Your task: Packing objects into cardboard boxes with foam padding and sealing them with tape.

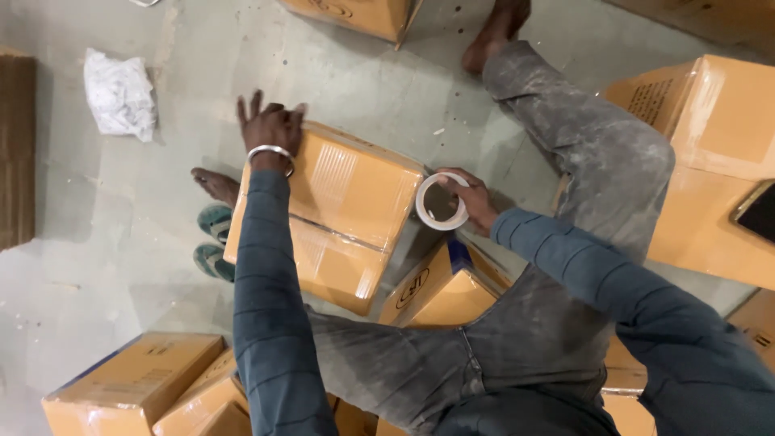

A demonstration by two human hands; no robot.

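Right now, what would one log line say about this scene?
left hand: flat on cardboard box | right hand: holding tape roll at box edge | person seated on floor

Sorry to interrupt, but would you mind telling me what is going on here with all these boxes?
A person sits on the concrete floor among orange cardboard boxes. Their left hand presses flat on the far edge of the closed box between their legs, whose top flaps meet in a seam. Their right hand holds a roll of clear packing tape at the box's right side. More boxes stand around, a crumpled white cloth lies to the left, and a phone rests on the right-hand box.
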